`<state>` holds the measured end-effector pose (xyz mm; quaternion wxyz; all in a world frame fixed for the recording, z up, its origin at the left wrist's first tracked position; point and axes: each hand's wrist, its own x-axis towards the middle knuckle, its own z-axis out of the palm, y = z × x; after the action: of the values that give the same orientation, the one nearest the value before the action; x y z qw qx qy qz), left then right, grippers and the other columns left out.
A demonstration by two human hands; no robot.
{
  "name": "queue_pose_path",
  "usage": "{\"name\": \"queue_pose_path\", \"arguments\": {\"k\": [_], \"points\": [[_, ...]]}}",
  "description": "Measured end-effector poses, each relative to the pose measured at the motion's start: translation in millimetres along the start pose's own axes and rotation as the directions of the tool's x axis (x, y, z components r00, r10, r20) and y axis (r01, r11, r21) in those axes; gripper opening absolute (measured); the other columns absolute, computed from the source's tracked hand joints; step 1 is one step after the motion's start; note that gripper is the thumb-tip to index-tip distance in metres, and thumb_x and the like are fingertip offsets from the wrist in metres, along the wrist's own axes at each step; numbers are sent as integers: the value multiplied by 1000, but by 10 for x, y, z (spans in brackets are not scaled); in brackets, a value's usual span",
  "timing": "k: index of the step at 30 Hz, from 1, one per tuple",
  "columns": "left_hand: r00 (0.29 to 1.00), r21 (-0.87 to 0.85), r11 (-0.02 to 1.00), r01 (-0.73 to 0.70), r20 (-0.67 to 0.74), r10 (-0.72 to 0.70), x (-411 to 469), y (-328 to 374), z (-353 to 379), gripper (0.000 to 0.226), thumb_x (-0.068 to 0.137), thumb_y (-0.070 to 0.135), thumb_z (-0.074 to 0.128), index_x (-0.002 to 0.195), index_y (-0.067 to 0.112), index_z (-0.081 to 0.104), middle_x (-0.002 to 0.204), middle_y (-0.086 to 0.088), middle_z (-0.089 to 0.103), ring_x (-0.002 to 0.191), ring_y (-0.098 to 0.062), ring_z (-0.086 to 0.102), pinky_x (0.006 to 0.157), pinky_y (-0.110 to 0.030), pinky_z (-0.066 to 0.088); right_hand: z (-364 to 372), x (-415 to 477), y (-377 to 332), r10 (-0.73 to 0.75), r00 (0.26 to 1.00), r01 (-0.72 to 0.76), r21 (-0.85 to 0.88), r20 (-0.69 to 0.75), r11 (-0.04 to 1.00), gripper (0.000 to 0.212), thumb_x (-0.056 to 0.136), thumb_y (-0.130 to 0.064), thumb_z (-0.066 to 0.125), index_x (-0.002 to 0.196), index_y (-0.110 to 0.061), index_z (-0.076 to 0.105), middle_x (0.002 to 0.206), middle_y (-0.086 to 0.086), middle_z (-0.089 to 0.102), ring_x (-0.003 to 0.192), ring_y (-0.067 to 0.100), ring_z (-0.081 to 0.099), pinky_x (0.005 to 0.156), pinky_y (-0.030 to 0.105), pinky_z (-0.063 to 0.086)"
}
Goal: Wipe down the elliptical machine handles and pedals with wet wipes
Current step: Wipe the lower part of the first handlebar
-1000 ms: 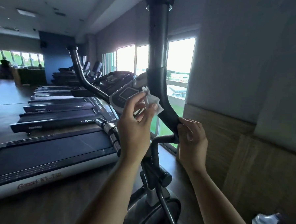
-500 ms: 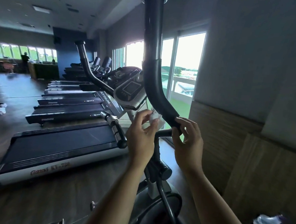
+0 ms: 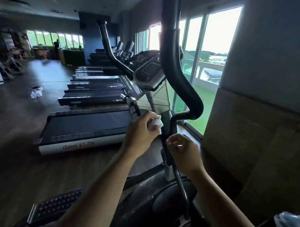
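Note:
The elliptical's right black handle (image 3: 172, 66) rises in front of me and bends at its foot into a thinner post. My left hand (image 3: 141, 130) pinches a crumpled white wet wipe (image 3: 156, 125) against the lower post, just left of the bend. My right hand (image 3: 185, 151) sits lower on the right of that post with fingers curled; whether it grips the post is unclear. The left handle (image 3: 110, 50) curves up beyond the grey console (image 3: 149, 73). A studded left pedal (image 3: 54, 207) lies at the bottom left.
A row of treadmills (image 3: 86, 125) runs along the left over a dark wooden floor. A wood-panelled wall (image 3: 257, 136) stands close on the right, windows (image 3: 213, 47) ahead. A clear plastic bag (image 3: 289, 223) lies bottom right, another (image 3: 36, 91) on the far floor.
Both hands have slid down the right handle from its upper curve, past the bend, to the lower post. The wipe went down with my left hand. The view tilted downward.

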<state>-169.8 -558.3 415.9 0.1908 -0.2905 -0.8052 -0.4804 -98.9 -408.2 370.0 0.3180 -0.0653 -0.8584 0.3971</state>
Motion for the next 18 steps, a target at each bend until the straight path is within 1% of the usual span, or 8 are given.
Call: {"name": "queue_pose_path", "arguments": {"k": [3, 5, 7, 8, 10, 13, 16, 18], "points": [[999, 101, 994, 30, 37, -34, -144, -128, -127, 27, 89, 18, 72, 115, 23, 65, 108, 5, 71, 90, -8, 65, 62, -1, 39, 121, -36, 11, -5, 994, 15, -87, 111, 996, 13, 87, -22, 68, 77, -32, 67, 85, -9, 67, 77, 9, 67, 68, 24, 48], [997, 145, 988, 58, 44, -65, -243, -219, -213, 27, 87, 18, 71, 113, 24, 65, 108, 3, 72, 89, -13, 66, 64, -11, 42, 212, -60, 12, -14, 981, 42, -139, 195, 989, 10, 87, -25, 67, 78, -30, 66, 84, -10, 64, 77, 11, 64, 67, 24, 43], [994, 195, 977, 84, 52, -96, -343, -316, -296, 27, 87, 17, 70, 112, 23, 65, 108, 3, 72, 88, -14, 66, 68, -19, 43, 316, -89, -1, -45, 963, 93, -168, 266, 981, 8, 87, -29, 66, 80, -26, 67, 86, -10, 64, 78, 13, 63, 69, 28, 46], [992, 224, 970, 97, 54, -112, -396, -366, -339, 26, 86, 17, 70, 112, 23, 65, 108, 3, 72, 86, -12, 64, 67, -16, 41, 366, -106, -18, -64, 954, 116, -165, 293, 979, 9, 87, -30, 65, 81, -24, 68, 87, -8, 65, 79, 15, 64, 72, 31, 50], [989, 271, 955, 124, 50, -142, -507, -466, -431, 26, 86, 17, 69, 111, 23, 65, 107, 4, 72, 83, -9, 60, 61, -6, 34, 471, -140, -72, -87, 937, 151, -166, 338, 974, 10, 87, -31, 64, 84, -23, 69, 88, -6, 66, 79, 17, 63, 74, 35, 52], [980, 313, 935, 168, 45, -191, -675, -632, -586, 25, 86, 16, 70, 109, 23, 64, 105, 4, 73, 81, -10, 61, 59, -6, 34, 653, -209, -180, -96, 902, 187, -181, 421, 966, 13, 89, -31, 63, 87, -19, 69, 91, -4, 67, 80, 19, 62, 75, 38, 53], [970, 350, 911, 219, 25, -242, -845, -805, -762, 23, 85, 14, 70, 108, 19, 66, 104, 1, 73, 88, -14, 65, 70, -22, 46, 858, -309, -306, -112, 857, 234, -187, 503, 954, 12, 89, -29, 62, 89, -19, 69, 94, -4, 67, 84, 20, 63, 76, 41, 55], [964, 365, 898, 245, 9, -267, -980, -908, -911, 23, 84, 13, 71, 107, 17, 67, 103, -1, 73, 91, -18, 67, 75, -28, 51, 998, -395, -415, -111, 819, 264, -198, 564, 944, 12, 90, -28, 61, 93, -21, 70, 98, -5, 66, 86, 19, 63, 77, 40, 56]]}}
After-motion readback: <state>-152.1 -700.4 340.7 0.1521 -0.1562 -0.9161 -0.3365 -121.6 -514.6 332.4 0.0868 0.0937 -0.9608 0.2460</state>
